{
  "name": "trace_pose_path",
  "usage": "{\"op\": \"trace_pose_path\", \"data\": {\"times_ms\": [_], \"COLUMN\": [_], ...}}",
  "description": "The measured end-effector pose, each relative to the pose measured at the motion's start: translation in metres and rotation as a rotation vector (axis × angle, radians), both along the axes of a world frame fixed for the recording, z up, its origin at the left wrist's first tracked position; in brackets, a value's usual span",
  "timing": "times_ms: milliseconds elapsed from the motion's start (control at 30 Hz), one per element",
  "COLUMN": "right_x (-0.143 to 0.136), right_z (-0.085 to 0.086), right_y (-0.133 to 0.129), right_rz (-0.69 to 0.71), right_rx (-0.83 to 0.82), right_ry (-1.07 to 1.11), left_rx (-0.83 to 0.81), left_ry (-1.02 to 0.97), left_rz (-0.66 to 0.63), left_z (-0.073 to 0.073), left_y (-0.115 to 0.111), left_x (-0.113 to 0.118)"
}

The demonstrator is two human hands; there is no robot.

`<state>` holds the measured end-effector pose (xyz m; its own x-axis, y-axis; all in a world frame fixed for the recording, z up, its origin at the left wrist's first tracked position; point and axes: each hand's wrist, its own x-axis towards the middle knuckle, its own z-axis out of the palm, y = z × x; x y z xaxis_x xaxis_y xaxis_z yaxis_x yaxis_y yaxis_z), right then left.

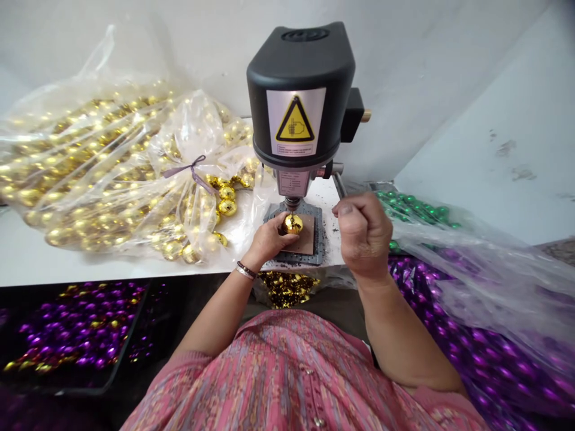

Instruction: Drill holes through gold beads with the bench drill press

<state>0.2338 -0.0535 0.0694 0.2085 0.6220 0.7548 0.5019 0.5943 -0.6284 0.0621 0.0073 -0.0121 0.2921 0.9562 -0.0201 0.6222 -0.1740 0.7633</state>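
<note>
Head view: gold ball [293, 224], pinched in left hand [268, 240] beneath bench drill [302, 96]; right hand [365, 234], curled fist beside lever [339, 185], hold on lever unclear; bagged gold balls [96, 161], leftward.

Pink streaky-patterned top [269, 383], short sleeves [179, 366], front buttons [318, 422] — dark and silvery bracelets [246, 270] on the left wrist [252, 257].

White table [22, 257] beside pale, scuffed walls [476, 149].
</note>
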Motion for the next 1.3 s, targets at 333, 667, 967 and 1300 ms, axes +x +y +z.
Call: {"op": "trace_pose_path", "data": {"times_ms": [333,667,967,1300], "right_x": [-0.003,-0.005,-0.006,-0.008], "right_z": [-0.039,-0.05,0.044,0.036], "right_y": [0.006,0.013,0.022,0.016], "right_rz": [-0.039,-0.008,-0.053,-0.043], "right_rx": [0.064,0.079,-0.096,-0.12], "right_ry": [0.049,0.12,0.282,0.36], "left_rx": [0.016,-0.039,-0.033,-0.021], "left_ry": [0.03,-0.034,-0.058,0.018], "left_rz": [-0.019,0.0,-0.068,-0.088], "left_z": [-0.003,0.0,0.005,0.025], "left_y": [0.0,-0.002,-0.013,-0.011], "left_x": [-0.002,-0.002,-0.018,-0.075]}}
